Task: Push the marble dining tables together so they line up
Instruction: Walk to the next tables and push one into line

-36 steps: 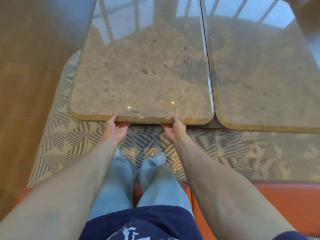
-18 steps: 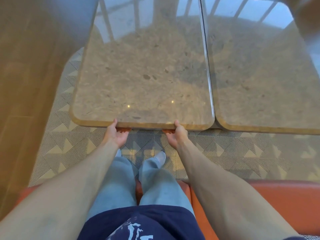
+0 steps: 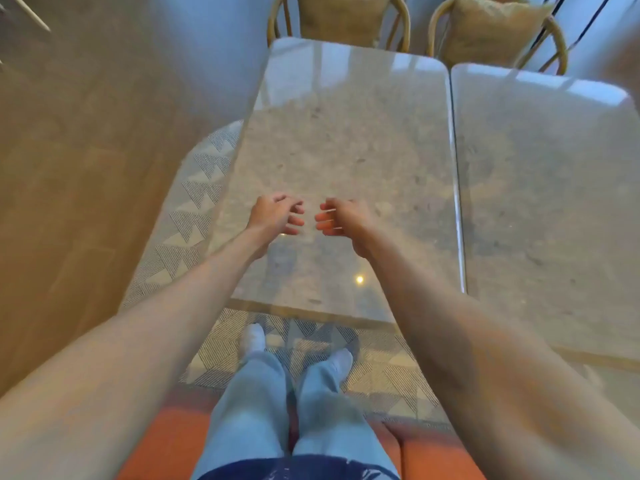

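Two glossy beige marble tables stand side by side, their long edges almost touching along a thin seam. The left table [image 3: 346,140] lies straight ahead of me; the right table [image 3: 540,188] runs off the frame's right side. My left hand [image 3: 275,214] and my right hand [image 3: 341,216] hover above the left table's top, close together, fingers loosely curled and holding nothing. Neither hand touches the marble. My forearms cover parts of the near edges of both tables.
Two rattan chairs with cushions [image 3: 343,19] [image 3: 495,26] stand at the tables' far end. A patterned rug [image 3: 194,202] lies under the tables on a wooden floor [image 3: 76,161]. I am on an orange bench [image 3: 166,441], feet under the left table's near edge.
Both hands let go of the left table's near edge and rose above its top, coming close together. My view lifted, bringing the far chairs into sight.
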A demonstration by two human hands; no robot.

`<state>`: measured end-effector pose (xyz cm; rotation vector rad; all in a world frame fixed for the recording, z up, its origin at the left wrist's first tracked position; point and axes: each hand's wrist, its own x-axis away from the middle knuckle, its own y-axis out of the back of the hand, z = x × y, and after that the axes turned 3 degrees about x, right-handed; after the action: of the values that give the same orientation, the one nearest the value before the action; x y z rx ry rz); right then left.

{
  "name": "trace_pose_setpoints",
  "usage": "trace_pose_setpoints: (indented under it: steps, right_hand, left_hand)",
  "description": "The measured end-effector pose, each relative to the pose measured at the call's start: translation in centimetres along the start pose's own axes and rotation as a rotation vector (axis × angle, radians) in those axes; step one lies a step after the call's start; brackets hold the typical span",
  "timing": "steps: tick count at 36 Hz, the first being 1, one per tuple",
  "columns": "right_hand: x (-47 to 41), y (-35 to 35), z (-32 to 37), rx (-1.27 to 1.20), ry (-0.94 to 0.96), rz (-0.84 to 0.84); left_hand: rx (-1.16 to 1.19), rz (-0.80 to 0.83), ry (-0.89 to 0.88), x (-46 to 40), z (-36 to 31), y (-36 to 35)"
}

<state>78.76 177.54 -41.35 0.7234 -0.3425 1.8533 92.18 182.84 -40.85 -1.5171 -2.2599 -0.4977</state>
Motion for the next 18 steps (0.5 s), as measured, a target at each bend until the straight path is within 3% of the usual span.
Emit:
trace_pose_setpoints:
  steps: [6, 18]
  right_hand:
    - [0.8, -8.2, 10.4, -0.13, 0.344, 0.1]
    - [1.5, -28.6, 22.3, -0.071, 0.544, 0.381]
  left_hand:
    - [0.227, -0.084, -0.293, 0.4, -7.3, 8.4]
    - [0.5, -0.402, -0.502, 2.1, -13.4, 31.9]
